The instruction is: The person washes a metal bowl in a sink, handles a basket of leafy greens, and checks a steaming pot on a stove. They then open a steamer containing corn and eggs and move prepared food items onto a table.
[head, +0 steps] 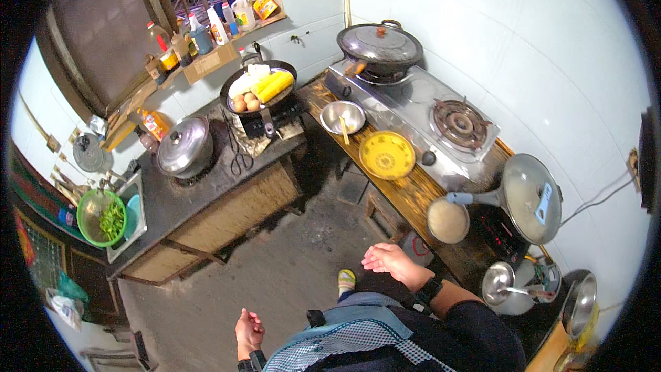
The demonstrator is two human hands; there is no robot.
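Note:
My right hand (391, 264) holds nothing; its fingers are stretched out over the floor beside the wooden counter. Low in view, my left hand (250, 329) hangs empty with its fingers loosely bent, touching nothing. Nearest to my right hand on the wooden counter (408, 194) is a bowl of pale, cloudy contents (448, 220). Behind it, a grey-handled pan under a glass lid (532, 196) stands on an induction cooker (498, 235). Farther along are a yellow patterned bowl (387, 155) and a steel bowl (343, 117) with chopsticks (344, 130) in it.
A gas stove (408, 98) carries a lidded wok (379, 49). On the dark counter (206, 186) are a lidded pot (185, 145), scissors (241, 157) and a pan with corn (273, 87) and eggs (247, 103). A green basket of leafy vegetables (102, 219) sits at the sink (135, 227).

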